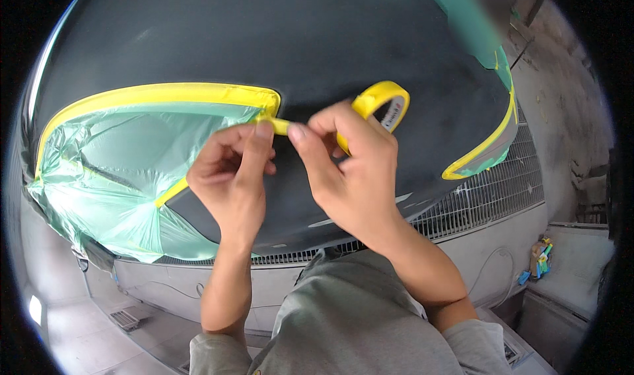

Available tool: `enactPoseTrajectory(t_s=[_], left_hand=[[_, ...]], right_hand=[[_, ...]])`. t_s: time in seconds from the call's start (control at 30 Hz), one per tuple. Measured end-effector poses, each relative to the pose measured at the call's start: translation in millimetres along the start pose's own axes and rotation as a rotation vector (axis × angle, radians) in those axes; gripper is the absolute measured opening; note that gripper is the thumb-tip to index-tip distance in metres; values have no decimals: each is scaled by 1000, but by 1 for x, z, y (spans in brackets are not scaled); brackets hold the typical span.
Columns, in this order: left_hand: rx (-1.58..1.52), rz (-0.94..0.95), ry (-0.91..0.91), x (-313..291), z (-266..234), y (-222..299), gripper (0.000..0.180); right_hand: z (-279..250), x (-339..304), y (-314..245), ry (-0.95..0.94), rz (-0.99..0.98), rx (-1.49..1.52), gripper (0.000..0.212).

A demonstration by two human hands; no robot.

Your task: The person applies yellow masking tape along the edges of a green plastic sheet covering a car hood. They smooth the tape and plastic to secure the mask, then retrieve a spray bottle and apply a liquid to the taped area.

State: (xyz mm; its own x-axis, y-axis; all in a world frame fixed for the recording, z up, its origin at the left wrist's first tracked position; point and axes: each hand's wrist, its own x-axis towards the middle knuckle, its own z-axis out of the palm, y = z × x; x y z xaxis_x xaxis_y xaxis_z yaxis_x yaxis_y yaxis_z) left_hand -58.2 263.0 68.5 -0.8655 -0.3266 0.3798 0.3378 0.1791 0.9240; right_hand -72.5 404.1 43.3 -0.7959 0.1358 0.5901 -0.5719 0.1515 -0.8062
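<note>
A roll of yellow masking tape hangs from my right hand, whose fingers wrap round its ring. Between my two hands runs a short strip of the tape, its end pinched under the thumb of my left hand. Both hands are closed, held over the dark matte car body. Just beyond my left thumb is the corner of a yellow tape border. That border edges green masking film covering a headlight-shaped area on the left. My left fingers hide part of the film's edge.
A second masked area with yellow tape lies at the right of the car. A metal floor grate runs below the car's front edge. Farther right, a small bundle with coloured tape scraps sits on the floor. A thin hose curls nearby.
</note>
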Motion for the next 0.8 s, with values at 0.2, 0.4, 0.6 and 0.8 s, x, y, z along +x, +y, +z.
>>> enactPoseTrajectory(t_s=[0.2,0.4,0.6,0.8], left_hand=[[264,161,56,30,4,-6,17],[240,150,76,35,5,-10,17],[241,221,103,36,9,-16,16],[295,301,128,39,12,-24,17]], right_hand=[[25,23,15,47,-86,-272,23],[30,26,20,73,-128,-304,23],[33,29,24,113,-143,-287,23],[33,30,25,111,-150,-292,23]])
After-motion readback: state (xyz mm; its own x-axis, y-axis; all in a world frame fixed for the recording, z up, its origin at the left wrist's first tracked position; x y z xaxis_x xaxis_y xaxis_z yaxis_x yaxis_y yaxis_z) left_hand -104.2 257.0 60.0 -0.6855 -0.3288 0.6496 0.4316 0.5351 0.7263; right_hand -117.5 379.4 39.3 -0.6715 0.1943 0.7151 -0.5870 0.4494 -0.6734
